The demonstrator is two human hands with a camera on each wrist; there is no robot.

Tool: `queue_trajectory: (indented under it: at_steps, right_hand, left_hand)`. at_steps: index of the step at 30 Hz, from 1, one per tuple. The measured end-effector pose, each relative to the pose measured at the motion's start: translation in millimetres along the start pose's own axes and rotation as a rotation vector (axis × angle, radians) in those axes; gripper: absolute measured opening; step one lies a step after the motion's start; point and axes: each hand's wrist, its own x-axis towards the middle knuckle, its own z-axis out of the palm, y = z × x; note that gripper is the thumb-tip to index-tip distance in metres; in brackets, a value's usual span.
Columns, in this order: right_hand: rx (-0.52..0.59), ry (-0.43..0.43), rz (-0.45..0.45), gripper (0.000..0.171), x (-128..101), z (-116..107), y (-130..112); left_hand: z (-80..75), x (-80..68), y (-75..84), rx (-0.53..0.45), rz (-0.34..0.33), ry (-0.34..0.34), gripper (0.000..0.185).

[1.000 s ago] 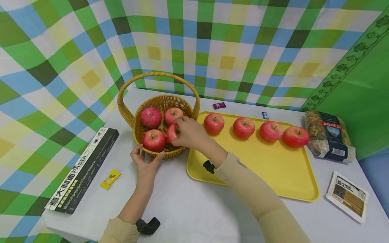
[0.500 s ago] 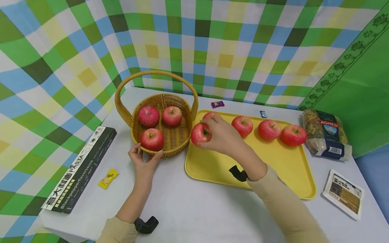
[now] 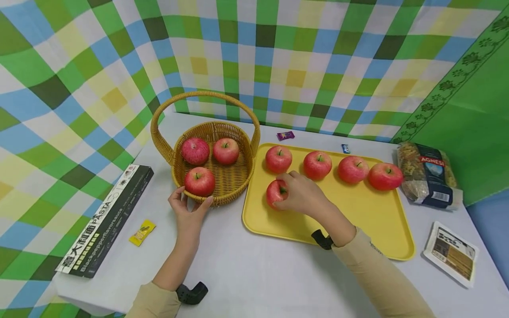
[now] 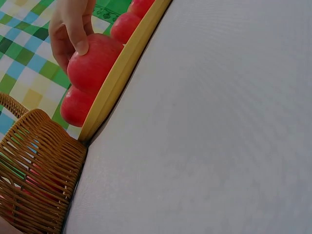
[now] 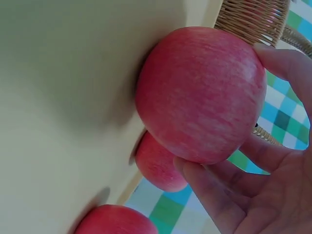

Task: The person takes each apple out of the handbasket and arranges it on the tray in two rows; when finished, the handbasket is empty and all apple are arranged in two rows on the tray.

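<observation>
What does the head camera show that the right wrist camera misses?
Only the head view shows the left hand holding the basket's front rim, three apples inside it, the whole yellow tray, the pasta box and the pasta bag. Only the right wrist view shows, up close, the fingers curled under the apple. Both show the right hand gripping an apple on the tray, other apples, and the wicker basket.

The round apple (image 3: pixel 275 193) in the right hand (image 3: pixel 303 195) is red with pale pink streaks. The flat plastic tray (image 3: pixel 370 223) is bright yellow. The woven wicker basket (image 3: pixel 229 182) is golden brown. The table (image 3: pixel 254 274) is pale grey. The cloth backdrop (image 3: pixel 254 53) has green, blue, yellow and white checks. Both sleeves are beige.
</observation>
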Motion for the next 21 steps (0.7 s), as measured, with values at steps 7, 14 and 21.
queue_trajectory:
  at_steps: [7, 14, 21]
  right_hand:
    - [0.076, 0.077, -0.04, 0.079, 7, -9, -17]
    - [0.169, 0.14, -0.192, 0.076, 37, -4, -67]
    - [0.204, 0.043, -0.252, 0.079, 78, 27, -107]
  left_hand:
    - [0.4, 3.3, 0.1, 0.004, 0.0, -0.004, 0.075]
    - [0.6, 2.3, -1.9, 0.008, 0.003, 0.005, 0.072]
    - [-0.7, 0.7, -2.8, -0.005, 0.014, -0.008, 0.076]
